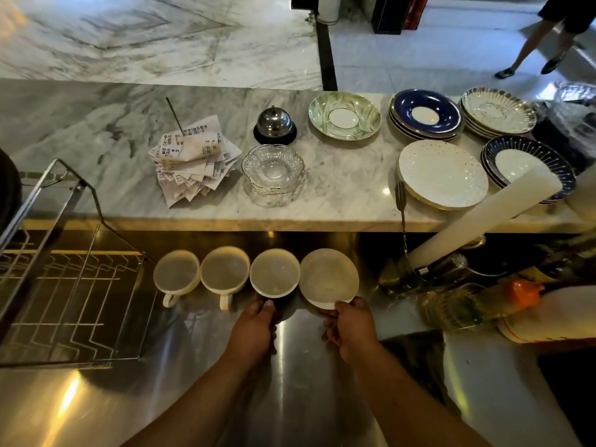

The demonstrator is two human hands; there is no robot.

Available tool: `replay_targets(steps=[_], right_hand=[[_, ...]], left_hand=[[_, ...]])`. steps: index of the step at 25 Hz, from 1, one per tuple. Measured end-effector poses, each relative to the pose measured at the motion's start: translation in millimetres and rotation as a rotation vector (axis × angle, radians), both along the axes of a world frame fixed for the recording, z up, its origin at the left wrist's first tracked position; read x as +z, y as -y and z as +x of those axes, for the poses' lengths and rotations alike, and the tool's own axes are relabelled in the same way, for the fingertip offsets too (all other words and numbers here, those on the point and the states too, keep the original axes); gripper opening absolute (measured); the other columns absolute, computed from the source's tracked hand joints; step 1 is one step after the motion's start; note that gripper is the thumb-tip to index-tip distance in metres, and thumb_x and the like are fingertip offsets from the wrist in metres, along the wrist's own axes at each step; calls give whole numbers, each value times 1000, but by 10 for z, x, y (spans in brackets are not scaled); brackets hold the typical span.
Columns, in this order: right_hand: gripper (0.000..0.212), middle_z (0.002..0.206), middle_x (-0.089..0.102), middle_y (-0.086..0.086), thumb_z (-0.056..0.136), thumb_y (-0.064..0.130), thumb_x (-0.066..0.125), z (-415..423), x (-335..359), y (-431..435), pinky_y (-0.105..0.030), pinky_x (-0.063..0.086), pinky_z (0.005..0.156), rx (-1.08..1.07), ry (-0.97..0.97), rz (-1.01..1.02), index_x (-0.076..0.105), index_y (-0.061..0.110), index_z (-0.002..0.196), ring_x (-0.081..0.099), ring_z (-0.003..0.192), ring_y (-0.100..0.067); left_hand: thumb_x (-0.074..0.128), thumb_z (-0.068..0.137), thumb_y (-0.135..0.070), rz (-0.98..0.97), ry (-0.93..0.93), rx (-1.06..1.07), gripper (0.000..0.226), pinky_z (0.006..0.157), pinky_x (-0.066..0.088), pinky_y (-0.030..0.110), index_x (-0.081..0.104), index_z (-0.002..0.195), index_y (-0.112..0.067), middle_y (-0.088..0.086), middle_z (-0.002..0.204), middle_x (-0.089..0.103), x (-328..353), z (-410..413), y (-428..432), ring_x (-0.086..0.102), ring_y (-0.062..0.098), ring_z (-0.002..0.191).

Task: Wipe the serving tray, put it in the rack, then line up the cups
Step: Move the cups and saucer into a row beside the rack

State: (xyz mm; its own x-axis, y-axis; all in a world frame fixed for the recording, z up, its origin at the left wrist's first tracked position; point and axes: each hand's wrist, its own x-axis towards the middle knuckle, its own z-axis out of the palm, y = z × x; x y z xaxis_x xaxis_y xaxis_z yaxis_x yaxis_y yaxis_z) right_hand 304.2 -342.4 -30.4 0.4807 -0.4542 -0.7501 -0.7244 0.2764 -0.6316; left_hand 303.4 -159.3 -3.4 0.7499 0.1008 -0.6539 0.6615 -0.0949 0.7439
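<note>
1. Four cups are lined up on the steel counter (290, 398), just right of the wire rack (64, 285).
2. The first cup (176, 274) and second cup (224, 269), nearest the rack, are left untouched, with their handles turned toward the person.
3. The third cup (274, 272) is grasped at its near side by the left hand (254, 330), fingers curled.
4. The fourth cup (329, 275), farthest from the rack, is pinched at its near rim by the right hand (350, 327).
5. A dark rounded object (8, 195) is cut off at the rack's left end; whether it is the tray cannot be told.
6. Receipts (193, 159), a bell (274, 124) and saucers (425, 114) are laid out on the marble ledge beyond the rack.
</note>
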Motion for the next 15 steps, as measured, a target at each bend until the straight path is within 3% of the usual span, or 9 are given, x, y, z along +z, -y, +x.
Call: replay_targets(steps=[5,10,15], right_hand=[[16,78,73,-12,102,18,52,45,-43,-31,-25,50,40,-22,-24,9,52,33,107,61,43,-15],[16,80,73,-12,102,18,53,62,-80,-22,-25,50,40,-4,-32,-8,54,30,113,62,45,-16],[18,83,73,-12,102,21,54,64,-68,-1,-30,53,48,32,-44,8,53,30,117,65,55,-21]], left_hand=[[47,105,-35,-17,7,1,22,45,50,29,63,105,-21,10,96,74,-69,51,-9,60,24,68],[48,105,-36,8,19,-11,24,46,47,31,63,97,-18,14,82,68,-149,44,-22,58,21,60],[49,104,-37,3,2,-9,26,51,46,35,63,97,-17,15,77,64,-219,46,-45,56,23,57]])
